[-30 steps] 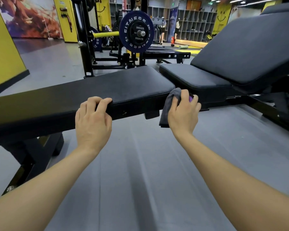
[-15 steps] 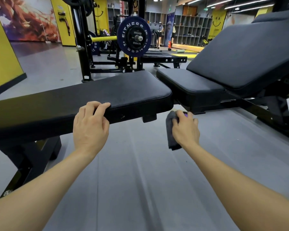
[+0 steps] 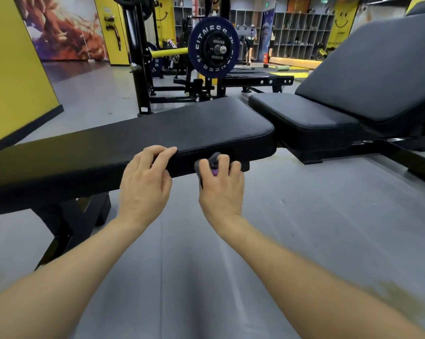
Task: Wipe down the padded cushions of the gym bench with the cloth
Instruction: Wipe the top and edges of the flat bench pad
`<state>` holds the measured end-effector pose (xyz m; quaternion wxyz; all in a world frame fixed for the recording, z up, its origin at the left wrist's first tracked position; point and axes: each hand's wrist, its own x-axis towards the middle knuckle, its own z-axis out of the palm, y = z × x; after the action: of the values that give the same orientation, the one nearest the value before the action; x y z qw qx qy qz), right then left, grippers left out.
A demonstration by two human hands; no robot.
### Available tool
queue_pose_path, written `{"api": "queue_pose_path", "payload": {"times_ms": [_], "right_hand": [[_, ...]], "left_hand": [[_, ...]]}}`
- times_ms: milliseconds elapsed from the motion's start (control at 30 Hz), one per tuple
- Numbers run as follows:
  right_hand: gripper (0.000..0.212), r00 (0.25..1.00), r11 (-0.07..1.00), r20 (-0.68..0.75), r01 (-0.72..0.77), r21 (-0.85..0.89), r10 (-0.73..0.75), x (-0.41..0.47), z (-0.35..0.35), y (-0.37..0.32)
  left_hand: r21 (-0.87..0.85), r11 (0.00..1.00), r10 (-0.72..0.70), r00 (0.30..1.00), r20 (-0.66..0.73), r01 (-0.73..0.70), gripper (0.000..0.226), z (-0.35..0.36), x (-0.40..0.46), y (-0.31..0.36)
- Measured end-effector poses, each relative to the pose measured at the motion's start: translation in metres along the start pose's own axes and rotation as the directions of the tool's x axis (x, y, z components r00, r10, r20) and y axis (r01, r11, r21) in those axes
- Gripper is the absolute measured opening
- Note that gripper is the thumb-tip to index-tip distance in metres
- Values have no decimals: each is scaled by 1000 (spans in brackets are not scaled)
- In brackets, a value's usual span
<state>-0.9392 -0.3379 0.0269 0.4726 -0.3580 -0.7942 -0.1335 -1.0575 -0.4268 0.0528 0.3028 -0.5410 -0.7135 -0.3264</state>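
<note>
A flat black padded bench cushion (image 3: 157, 133) runs across the middle of the head view. My left hand (image 3: 145, 184) grips its near edge, fingers curled over the top. Just to the right, my right hand (image 3: 221, 189) holds a bunched grey cloth (image 3: 212, 160) with a purple patch against the cushion's near side face. Most of the cloth is hidden under my fingers. A second bench stands at the right, with a seat pad (image 3: 299, 113) and a raised back pad (image 3: 378, 77).
The bench's black steel leg (image 3: 67, 228) stands at lower left. Behind it is a rack (image 3: 135, 57) with a barbell and a dark weight plate (image 3: 214, 47). A yellow wall (image 3: 13, 69) is at the left. Grey floor (image 3: 304, 216) lies under my arms.
My right hand has carried the cloth left from the gap between the two benches to the flat cushion's near side, close to my left hand. The left hand kept its grip.
</note>
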Motion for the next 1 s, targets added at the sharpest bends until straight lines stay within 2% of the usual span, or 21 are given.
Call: {"api": "queue_pose_path", "payload": {"times_ms": [67, 100, 167, 233, 367, 433, 467, 533, 567, 633, 700, 767, 900, 1000], "right_hand": [[26, 990, 990, -23, 140, -13, -140, 5, -2, 16], [24, 987, 989, -65, 147, -21, -148, 9, -7, 32], [24, 984, 999, -177, 16, -35, -22, 20, -16, 61], [25, 967, 993, -229, -118, -12, 112, 22, -15, 66], [22, 962, 988, -232, -125, 87, 143, 12, 14, 13], [23, 975, 997, -215, -36, 62, 49, 7, 21, -6], [24, 977, 997, -198, 80, 23, -74, 4, 22, -11], [22, 926, 936, -136, 351, -32, -352, -2, 21, -10], [20, 898, 909, -138, 416, -36, -417, -1, 19, -4], [16, 899, 923, -215, 382, -36, -381, 10, 10, 15], [12, 928, 972, -290, 235, -32, -234, 24, -1, 39], [18, 930, 987, -332, 163, -16, -158, 25, -3, 49], [33, 945, 978, -261, 210, 18, -198, 4, 26, 2], [28, 930, 947, -195, 321, 20, -311, 3, 30, -19]], "left_hand": [[25, 999, 20, 1000, -15, -19, 46, 0, -3, -7], [36, 999, 25, 1000, -17, -24, 47, 0, -4, -11], [67, 998, 20, 1000, -18, -19, 49, 0, -8, -17], [96, 995, 11, 1000, -15, -10, 50, 0, -13, -23], [100, 995, 19, 1000, -9, -18, 53, -3, -18, -30], [101, 995, 22, 1000, -3, -22, 55, -3, -20, -32], [103, 994, 28, 1000, -1, -28, 57, -3, -21, -34], [113, 992, 54, 999, -1, -54, 60, -3, -22, -37], [120, 990, 74, 997, 1, -73, 60, -3, -23, -40], [129, 986, 104, 995, 6, -104, 61, -2, -22, -43], [130, 986, 108, 994, 6, -108, 62, -2, -21, -45], [135, 985, 109, 994, 10, -109, 63, -2, -22, -45], [140, 984, 113, 994, 12, -113, 64, -5, -25, -48], [162, 982, 99, 995, 21, -101, 66, -8, -27, -53]]}}
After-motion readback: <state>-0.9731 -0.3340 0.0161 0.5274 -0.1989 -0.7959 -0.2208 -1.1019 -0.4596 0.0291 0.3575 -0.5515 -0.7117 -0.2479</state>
